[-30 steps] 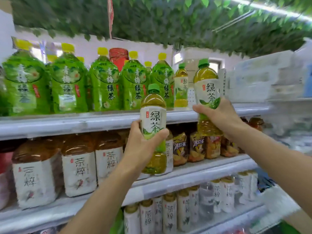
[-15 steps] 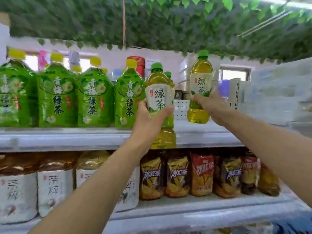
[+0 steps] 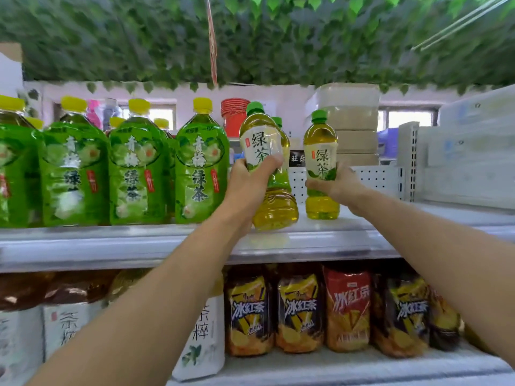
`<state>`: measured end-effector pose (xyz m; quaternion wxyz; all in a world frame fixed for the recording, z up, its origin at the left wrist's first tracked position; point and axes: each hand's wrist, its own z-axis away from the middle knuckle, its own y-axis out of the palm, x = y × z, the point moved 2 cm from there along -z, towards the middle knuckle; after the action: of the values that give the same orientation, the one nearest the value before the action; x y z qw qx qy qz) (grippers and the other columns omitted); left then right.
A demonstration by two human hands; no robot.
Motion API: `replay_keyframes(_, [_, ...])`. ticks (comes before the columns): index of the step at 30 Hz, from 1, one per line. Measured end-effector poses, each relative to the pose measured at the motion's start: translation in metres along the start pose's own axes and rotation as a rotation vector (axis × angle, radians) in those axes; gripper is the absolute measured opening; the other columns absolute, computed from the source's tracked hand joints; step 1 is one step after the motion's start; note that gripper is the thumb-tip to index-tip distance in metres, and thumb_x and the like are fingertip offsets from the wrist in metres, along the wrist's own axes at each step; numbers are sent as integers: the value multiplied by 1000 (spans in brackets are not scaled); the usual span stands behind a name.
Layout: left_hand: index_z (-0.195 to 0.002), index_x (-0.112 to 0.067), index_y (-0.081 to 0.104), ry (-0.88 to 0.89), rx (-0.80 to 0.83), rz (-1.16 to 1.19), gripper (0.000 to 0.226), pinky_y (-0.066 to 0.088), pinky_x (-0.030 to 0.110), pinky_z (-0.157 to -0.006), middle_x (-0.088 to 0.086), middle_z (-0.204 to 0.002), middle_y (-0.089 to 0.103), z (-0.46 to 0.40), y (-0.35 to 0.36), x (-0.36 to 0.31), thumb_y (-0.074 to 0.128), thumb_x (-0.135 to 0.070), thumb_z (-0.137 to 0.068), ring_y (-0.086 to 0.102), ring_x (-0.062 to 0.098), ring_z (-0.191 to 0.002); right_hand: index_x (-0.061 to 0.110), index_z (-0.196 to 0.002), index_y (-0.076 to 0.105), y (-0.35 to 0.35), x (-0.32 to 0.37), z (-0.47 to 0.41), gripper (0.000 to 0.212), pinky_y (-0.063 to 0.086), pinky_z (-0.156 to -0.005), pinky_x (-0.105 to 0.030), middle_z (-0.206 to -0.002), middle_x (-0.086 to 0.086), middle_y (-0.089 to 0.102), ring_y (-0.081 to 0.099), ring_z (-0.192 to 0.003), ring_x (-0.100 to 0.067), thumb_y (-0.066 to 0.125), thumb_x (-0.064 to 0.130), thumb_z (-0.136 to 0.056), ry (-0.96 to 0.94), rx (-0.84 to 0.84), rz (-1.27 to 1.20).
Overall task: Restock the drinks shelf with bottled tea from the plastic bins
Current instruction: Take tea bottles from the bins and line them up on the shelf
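My left hand (image 3: 248, 185) grips a green-capped bottle of green tea (image 3: 264, 143) round its middle; its base is at the front of the top shelf (image 3: 167, 240), tilted slightly. My right hand (image 3: 338, 185) holds a second bottle of the same tea (image 3: 320, 151) upright, its base on the top shelf further back and to the right. Another green cap shows just behind the left bottle. Several large green-labelled tea bottles (image 3: 199, 162) with yellow caps fill the shelf to the left.
The lower shelf holds iced-tea bottles (image 3: 299, 310) with yellow and red labels and white-labelled tea bottles (image 3: 200, 335). White perforated dividers (image 3: 376, 176) and stacked white packs (image 3: 471, 151) stand at the right of the top shelf. Fake leaves hang overhead.
Both hands have raised their bottles from the lower-shelf level up to the top shelf. The right bottle now stands on the shelf and the left bottle has reached the shelf front.
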<state>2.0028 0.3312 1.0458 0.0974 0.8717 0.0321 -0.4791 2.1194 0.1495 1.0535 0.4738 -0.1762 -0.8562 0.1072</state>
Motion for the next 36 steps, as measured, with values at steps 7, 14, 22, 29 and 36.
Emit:
replay_keyframes(7, [-136, -6, 52, -105, 28, 189, 59, 59, 40, -68, 22, -114, 69, -11, 3, 13, 72, -34, -89, 71, 33, -81, 12, -131, 50, 18, -4, -21, 67, 50, -100, -45, -122, -9, 64, 61, -112, -27, 83, 29, -76, 28, 0, 71])
replay_keyframes(14, [-136, -5, 53, -116, 37, 251, 58, 57, 36, -66, 22, -115, 70, -19, 2, 21, 70, -34, -89, 71, 29, -79, 12, -132, 40, 25, -5, -33, 74, 49, -98, -43, -125, -9, 59, 56, -116, -28, 83, 31, -76, 32, -13, 116])
replay_keyframes(22, [-134, -6, 53, -148, 30, 284, 55, 58, 36, -65, 24, -120, 69, -24, 2, 24, 70, -32, -89, 71, 30, -82, 11, -134, 35, 27, -7, -35, 78, 47, -101, -46, -127, -10, 57, 54, -119, -28, 82, 36, -76, 25, -2, 137])
replay_keyframes(29, [-135, -6, 51, -167, -11, 247, 62, 60, 51, -87, 22, -121, 69, -22, 2, 23, 73, -36, -86, 71, 39, -104, 7, -136, 39, 12, 16, -2, 63, 45, -90, -36, -114, 1, 50, 50, -107, -17, 69, 38, -90, -57, -165, 84])
replay_keyframes(36, [-137, -4, 48, -82, 61, 293, 54, 59, 60, -82, 25, -120, 68, -10, 13, 9, 72, -20, -90, 71, 40, -100, 23, -98, 69, 13, 71, 76, 43, 61, -72, -28, -90, 6, 75, 73, -83, -10, 69, 61, -77, -251, 351, -47])
